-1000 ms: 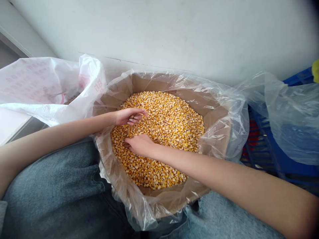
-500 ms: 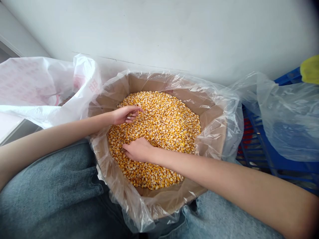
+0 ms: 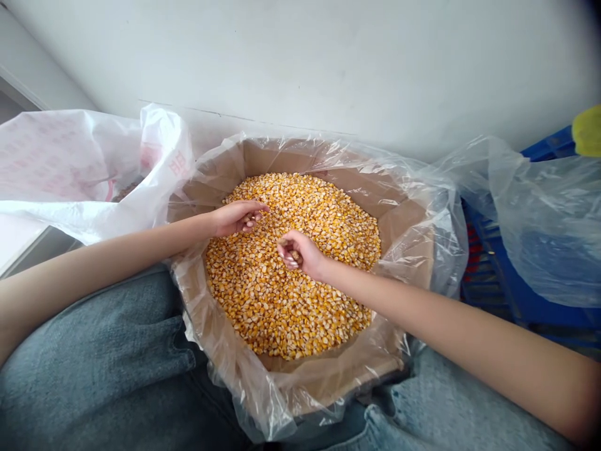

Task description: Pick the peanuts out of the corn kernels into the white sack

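Observation:
Yellow and whitish corn kernels lie heaped in a cardboard box lined with a clear plastic bag. Over the left back part of the heap is my left hand, its fingers curled inward; whatever they hold is hard to see. My right hand is just above the middle of the corn, fingers closed around what look like a few brownish-yellow kernels. The two hands are close but apart.
A white plastic sack with pink print stands open at the left. On the right are a blue plastic crate, a clear plastic bag and something yellow. A pale wall rises behind the box, and my knees flank it.
My right hand has lifted off the kernels and moved right and back, turning so its curled fingers show. My left hand has stayed nearly in place, its fingers curled slightly differently.

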The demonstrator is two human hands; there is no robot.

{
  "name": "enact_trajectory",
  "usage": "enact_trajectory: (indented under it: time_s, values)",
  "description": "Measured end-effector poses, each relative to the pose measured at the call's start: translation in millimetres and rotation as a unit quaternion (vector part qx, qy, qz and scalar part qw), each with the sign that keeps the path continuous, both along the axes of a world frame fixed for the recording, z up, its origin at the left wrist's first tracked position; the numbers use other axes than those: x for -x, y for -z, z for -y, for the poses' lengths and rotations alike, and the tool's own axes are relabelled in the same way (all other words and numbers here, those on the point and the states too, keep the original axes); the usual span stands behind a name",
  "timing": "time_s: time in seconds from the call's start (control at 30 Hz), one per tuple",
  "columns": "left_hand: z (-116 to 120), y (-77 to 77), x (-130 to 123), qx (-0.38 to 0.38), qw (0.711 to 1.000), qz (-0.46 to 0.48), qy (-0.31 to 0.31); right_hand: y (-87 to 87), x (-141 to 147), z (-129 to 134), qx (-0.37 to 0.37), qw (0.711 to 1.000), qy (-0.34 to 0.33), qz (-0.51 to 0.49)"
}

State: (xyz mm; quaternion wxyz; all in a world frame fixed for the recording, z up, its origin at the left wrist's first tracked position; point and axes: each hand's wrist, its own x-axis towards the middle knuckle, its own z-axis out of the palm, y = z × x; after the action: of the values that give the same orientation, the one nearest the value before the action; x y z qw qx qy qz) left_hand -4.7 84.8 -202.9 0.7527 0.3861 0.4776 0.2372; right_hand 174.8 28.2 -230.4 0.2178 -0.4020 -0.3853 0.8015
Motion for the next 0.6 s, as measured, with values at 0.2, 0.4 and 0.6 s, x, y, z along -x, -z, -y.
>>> enact_trajectory:
  time_s: [0.2, 0.4, 0.6]
  values:
    - [-2, -2.3, 1, 0.028, 0.999, -0.022, -0.018, -11.2, -20, -5, 0.068, 0.996, 0.042, -0.044]
    - [-4, -4.4, 4, 0.029, 0.999, -0.018, -0.041, -12.2, -26, -6, 0.046, 0.998, 0.048, -0.018]
    - [-8, -5.0, 14, -0.070, 0.993, -0.091, -0.032, -10.8, -26, -5, 0.016, 1.000, 0.013, -0.011]
